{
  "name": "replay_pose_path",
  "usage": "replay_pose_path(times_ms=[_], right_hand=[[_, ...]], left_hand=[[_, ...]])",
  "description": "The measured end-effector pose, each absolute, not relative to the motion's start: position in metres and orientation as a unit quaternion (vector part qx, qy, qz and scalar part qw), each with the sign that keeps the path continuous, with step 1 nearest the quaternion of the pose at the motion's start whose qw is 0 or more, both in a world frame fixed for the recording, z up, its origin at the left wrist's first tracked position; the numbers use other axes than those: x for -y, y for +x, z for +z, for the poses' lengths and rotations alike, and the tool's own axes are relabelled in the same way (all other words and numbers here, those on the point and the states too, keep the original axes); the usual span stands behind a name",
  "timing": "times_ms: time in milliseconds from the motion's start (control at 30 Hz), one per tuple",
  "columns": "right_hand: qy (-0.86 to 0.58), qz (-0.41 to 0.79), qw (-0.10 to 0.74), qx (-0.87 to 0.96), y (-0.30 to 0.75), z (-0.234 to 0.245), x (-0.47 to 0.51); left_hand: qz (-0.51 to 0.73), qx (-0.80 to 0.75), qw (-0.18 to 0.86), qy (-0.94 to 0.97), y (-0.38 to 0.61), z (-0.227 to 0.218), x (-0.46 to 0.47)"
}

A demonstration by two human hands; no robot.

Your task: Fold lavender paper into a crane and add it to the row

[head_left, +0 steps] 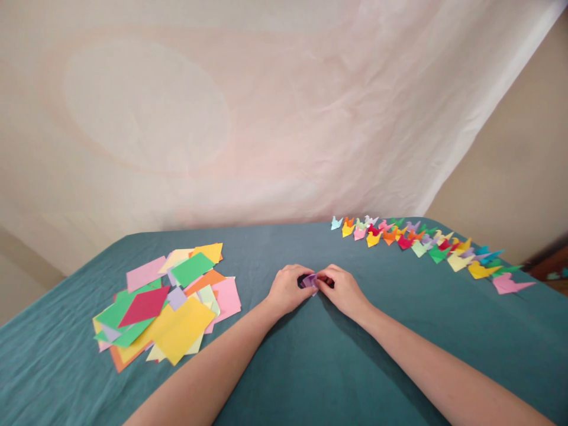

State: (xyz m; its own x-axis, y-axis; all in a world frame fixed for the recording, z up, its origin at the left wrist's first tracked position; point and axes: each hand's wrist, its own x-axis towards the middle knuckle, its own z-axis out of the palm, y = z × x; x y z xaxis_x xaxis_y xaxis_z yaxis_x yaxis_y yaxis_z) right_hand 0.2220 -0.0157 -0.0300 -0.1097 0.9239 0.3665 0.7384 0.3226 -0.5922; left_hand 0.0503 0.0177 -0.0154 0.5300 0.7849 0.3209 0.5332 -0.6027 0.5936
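My left hand (287, 289) and my right hand (344, 290) meet at the middle of the teal table (310, 367). Between their fingertips they pinch a small, partly folded piece of lilac paper (310, 280). Both hands rest low on the cloth with fingers curled round the paper. Most of the paper is hidden by the fingers.
A loose pile of coloured paper squares (166, 307) lies at the left. Several folded paper birds (426, 242) stand in rows at the back right, reaching to a pink paper bird (510, 284) near the right edge. A pale cloth backdrop (266, 118) hangs behind the table.
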Motion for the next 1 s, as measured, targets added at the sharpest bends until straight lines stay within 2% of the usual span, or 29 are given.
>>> replay_pose_path(times_ms=[400, 733, 1000], right_hand=[[-0.569, 0.133, 0.349, 0.733, 0.2210, -0.0298, 0.0156], [-0.555, 0.034, 0.296, 0.776, 0.2211, -0.0267, 0.0204], [-0.553, 0.006, 0.268, 0.789, 0.2209, -0.0249, 0.0194]], left_hand=[[0.288, -0.402, 0.215, 0.842, 0.0517, -0.0156, -0.0177], [0.289, -0.389, 0.186, 0.855, 0.0502, -0.0159, -0.0140], [0.287, -0.376, 0.185, 0.861, 0.0496, -0.0144, -0.0159]])
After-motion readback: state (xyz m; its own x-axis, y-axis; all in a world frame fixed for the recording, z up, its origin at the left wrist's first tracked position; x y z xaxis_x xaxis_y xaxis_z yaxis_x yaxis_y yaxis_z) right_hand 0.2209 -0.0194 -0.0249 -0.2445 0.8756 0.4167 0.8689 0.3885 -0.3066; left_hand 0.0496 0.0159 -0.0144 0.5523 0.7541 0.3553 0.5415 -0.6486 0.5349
